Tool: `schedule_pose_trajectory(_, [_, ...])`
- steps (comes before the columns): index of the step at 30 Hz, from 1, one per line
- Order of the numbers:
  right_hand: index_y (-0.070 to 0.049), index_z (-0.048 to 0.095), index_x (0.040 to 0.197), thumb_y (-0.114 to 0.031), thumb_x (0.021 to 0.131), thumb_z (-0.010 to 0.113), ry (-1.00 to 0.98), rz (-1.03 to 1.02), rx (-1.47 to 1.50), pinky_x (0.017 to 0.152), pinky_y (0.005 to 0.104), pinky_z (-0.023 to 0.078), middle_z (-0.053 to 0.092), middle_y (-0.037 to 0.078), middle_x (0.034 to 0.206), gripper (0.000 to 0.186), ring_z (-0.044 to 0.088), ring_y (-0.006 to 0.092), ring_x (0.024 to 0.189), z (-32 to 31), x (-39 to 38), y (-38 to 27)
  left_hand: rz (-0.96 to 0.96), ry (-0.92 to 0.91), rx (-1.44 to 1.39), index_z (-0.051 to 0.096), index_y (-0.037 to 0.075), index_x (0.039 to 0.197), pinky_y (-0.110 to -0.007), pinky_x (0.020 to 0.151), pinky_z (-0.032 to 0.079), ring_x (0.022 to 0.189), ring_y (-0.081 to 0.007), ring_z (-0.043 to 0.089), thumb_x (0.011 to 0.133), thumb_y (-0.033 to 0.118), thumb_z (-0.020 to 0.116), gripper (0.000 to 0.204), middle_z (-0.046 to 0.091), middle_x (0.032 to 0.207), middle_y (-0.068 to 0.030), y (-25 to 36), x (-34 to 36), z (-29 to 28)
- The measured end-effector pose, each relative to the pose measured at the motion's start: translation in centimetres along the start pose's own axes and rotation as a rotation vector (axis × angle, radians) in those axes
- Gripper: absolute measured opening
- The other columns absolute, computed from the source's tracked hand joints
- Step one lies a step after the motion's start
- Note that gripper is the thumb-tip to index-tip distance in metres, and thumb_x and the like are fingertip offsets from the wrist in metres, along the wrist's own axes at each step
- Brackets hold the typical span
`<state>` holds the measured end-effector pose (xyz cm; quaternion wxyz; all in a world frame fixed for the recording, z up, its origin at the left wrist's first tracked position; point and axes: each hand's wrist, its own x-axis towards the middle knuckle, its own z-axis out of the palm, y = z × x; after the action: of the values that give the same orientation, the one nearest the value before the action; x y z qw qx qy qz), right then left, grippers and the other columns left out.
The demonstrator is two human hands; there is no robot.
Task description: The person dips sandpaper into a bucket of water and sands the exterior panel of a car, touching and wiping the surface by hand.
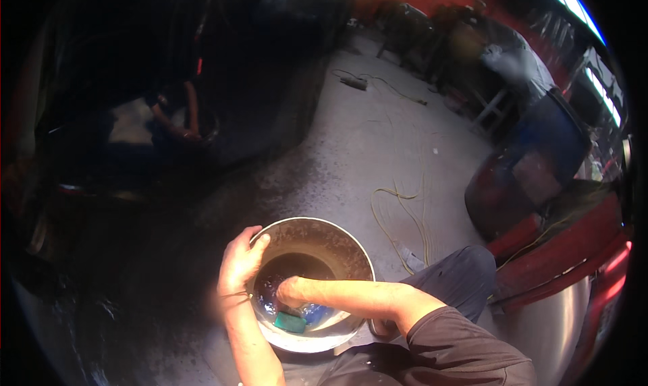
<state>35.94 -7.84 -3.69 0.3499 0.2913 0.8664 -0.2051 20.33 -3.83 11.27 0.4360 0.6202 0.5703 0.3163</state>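
A round, worn metal bucket [358,254] stands between my legs with dark, glinting water in it. My left hand [241,259] is closed on its left rim, the thumb over the edge and the fingers around the outside. Down inside the bucket is my right hand [290,293], its fingers at or under the water and hidden. Close below that hand, a green block [290,322], perhaps a sponge, lies against the near inner wall. Something blue [316,313] shows in the water beside it, too unclear to name.
A large glossy black surface [270,96] fills the left side. A yellowish cord [425,231] lies on the grey floor, with a small dark object [354,83] farther off. At right are a dark blue barrel [499,163] and red beams [560,251].
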Motion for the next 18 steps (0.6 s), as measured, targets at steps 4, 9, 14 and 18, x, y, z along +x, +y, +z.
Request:
schedule_pose_trajectory(4, [-0.013,0.077,0.137,-0.018,0.099,0.063,0.055,-0.002,0.383,0.098,0.0498,0.062,0.081,0.019,0.122,0.041,0.077,0.0398,0.114,-2.6,-5.6,4.6,0.050,-0.040,-0.076,0.072,0.002,0.140,-0.043,0.105,0.057,0.123,-0.0353,0.076,0.105,0.037,0.073,0.049,0.078,0.130,-0.0239,0.2,1.2,1.2])
schedule_pose_trajectory(9, [-0.006,0.071,0.138,-0.023,0.110,0.065,0.491,-0.063,0.502,0.096,0.0522,0.057,0.078,0.024,0.119,0.034,0.075,0.0429,0.109,-13.2,-19.8,5.3,0.042,0.015,-0.017,0.074,0.005,0.138,-0.047,0.105,0.057,0.124,-0.0401,0.074,0.106,0.037,0.070,0.045,0.078,0.129,-0.0247,-1.1,1.3,0.9])
schedule_pose_trajectory(14, [-0.010,0.074,0.138,-0.011,0.108,0.065,1.260,-0.041,-0.004,0.098,0.0462,0.061,0.080,0.015,0.122,0.031,0.076,0.0364,0.110,-29.5,-26.1,0.9,0.038,0.102,0.137,0.077,0.011,0.133,-0.051,0.107,0.056,0.122,-0.0442,0.072,0.106,0.044,0.065,0.045,0.078,0.126,-0.0215,-1.8,-0.7,-0.5])
schedule_pose_trajectory(18, [-0.007,0.074,0.138,0.005,0.093,0.068,1.651,-0.037,-0.793,0.117,0.0424,0.054,0.074,0.008,0.145,0.047,0.066,0.0303,0.137,-40.9,-28.1,-1.4,-0.054,0.028,0.109,0.076,0.012,0.138,-0.053,0.119,0.050,0.138,-0.0446,0.063,0.105,0.048,0.066,0.051,0.075,0.137,-0.0218,1.8,-0.5,0.2])
